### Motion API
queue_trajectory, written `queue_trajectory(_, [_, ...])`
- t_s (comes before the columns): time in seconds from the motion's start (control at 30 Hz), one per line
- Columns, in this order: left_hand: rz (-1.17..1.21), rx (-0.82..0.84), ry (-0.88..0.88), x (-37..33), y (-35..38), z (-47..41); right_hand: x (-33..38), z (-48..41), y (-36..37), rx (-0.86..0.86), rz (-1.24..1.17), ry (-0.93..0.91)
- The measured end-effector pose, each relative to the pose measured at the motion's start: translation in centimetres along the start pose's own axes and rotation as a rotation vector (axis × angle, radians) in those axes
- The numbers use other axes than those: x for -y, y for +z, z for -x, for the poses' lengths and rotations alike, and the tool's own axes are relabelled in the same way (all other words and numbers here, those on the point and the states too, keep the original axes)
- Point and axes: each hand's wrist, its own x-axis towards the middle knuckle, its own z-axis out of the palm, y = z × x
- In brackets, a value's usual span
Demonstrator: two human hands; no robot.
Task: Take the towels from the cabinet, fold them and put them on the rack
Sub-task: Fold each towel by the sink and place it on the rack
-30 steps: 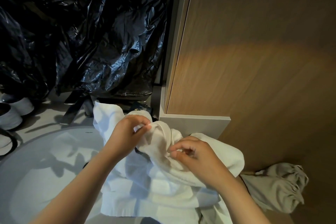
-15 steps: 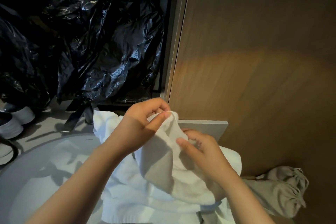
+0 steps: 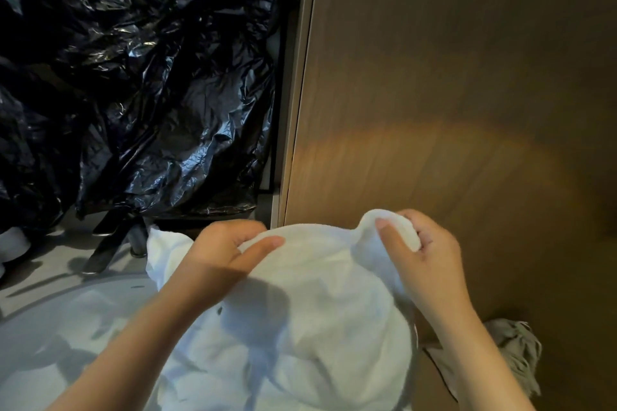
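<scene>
Now hands farther apart, left hand (image 3: 222, 248) and right hand (image 3: 422, 252) each pinching white towel (image 3: 320, 304), edge stretched wider.

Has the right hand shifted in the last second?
Yes. The right hand has moved rightward, farther from the pale panel edge, stretching out the white towel it pinches.

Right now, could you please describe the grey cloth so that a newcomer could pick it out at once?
Start at the big brown wooden panel filling the right side and follow it down to the lower right corner. There a crumpled grey cloth lies at its foot. Unlike the white towel gripped to its left, it is dull grey and untouched.
</scene>
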Motion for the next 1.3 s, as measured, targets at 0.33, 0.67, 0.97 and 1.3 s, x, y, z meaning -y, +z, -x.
queue_trajectory(0.33, [0.052,0.099,0.118,-4.7,0.8,0.2,0.1,1.7,2.5,0.448,0.001,0.008])
queue_trajectory(0.67, [0.09,0.164,-0.02,-1.4,-0.5,1.9,-0.9,0.1,-0.4,-0.118,-0.239,0.178])
queue_trajectory(0.97, [-0.024,0.002,-0.155,0.7,-0.5,2.3,-2.6,-0.4,-0.4,-0.081,-0.07,0.276])
queue_trajectory(1.3, [0.152,-0.328,-0.22,-3.3,0.5,2.7,-1.9,1.3,0.0,0.238,-0.21,0.232])
